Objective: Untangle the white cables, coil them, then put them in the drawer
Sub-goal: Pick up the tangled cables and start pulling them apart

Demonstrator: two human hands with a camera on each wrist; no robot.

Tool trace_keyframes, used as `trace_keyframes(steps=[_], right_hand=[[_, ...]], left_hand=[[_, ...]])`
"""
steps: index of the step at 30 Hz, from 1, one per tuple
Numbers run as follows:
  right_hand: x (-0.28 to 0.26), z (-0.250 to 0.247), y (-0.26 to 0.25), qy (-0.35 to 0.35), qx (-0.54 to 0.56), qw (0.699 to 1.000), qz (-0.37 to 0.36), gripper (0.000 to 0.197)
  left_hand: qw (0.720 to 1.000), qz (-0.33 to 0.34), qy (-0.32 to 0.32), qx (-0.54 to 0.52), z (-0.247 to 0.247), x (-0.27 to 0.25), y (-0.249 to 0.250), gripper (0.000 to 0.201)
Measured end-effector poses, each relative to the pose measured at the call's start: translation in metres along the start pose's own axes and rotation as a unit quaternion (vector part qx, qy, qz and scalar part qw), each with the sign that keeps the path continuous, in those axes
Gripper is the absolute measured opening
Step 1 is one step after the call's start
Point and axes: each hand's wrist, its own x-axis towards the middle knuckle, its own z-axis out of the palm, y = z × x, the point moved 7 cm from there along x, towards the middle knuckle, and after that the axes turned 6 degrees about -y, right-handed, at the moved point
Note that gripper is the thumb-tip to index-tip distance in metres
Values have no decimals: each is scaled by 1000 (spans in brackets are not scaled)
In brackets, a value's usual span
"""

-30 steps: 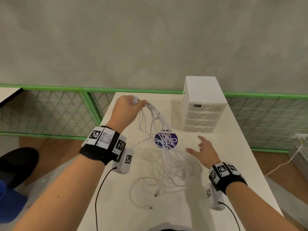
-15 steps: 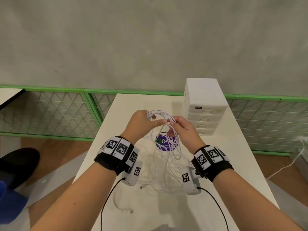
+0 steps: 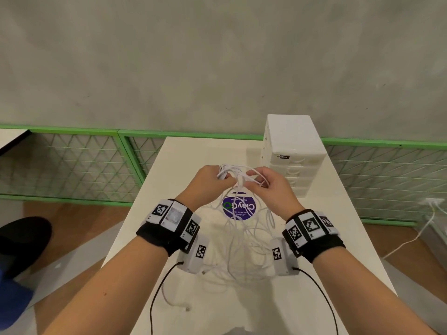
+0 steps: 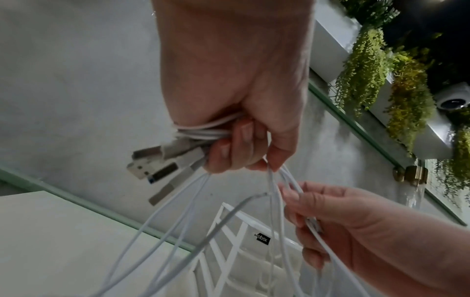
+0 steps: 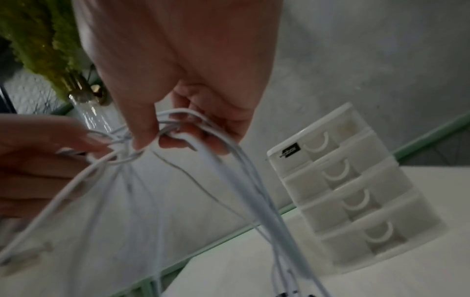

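Left hand (image 4: 236, 96) clenches white cables (image 3: 242, 228); USB plugs (image 4: 155, 166) visible only there. Right hand (image 3: 271, 189) pinches strands.

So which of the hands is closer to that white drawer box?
Right. The right hand is just beside the drawer box; the left hand is further away, holding the cables.
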Motion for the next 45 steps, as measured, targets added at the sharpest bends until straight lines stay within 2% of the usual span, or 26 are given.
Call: trace_keyframes(steps=[5,10,15,19,22,24,25,27,29,33,39,45], right_hand=[[-2,-22,15,54,-60,997,18,14],[-3,-22,25,42,-90,995,23,10],[-7,-32,46,72,-105,991,39,16],[-14,-25,58,43,-57,995,62,10],[-15,-17,44,45,-47,997,38,51],[-13,-13,27,55,-58,997,-6,64],[-12,-10,17,55,-70,995,-37,61],[-10,-3,3,45,-100,991,-82,42],[-8,2,-2,34,-131,987,-92,28],[-5,-4,1,49,-193,976,-92,25],[-6,-17,16,53,-298,952,-46,20],[-16,-48,54,73,-305,944,103,21]], left_hand=[[999,-9,-17,48,-2,-4,-4,38],[998,-26,-22,47,-4,-5,-7,36],[998,-43,28,-35,-18,-8,-18,34],[997,-53,28,-42,-22,-10,-24,32],[998,-54,-2,-36,-14,-8,-24,27],[998,-53,-18,-12,-9,-6,-22,29],[998,-53,-25,0,-6,-5,-20,30],[998,-57,-33,14,-3,-4,-17,30],[997,-64,-31,19,-3,-3,-17,32],[998,-44,-23,37,-9,-2,-13,27],[996,-20,-12,80,-17,-2,-17,24],[994,-54,-9,92,-27,-2,-42,24]])
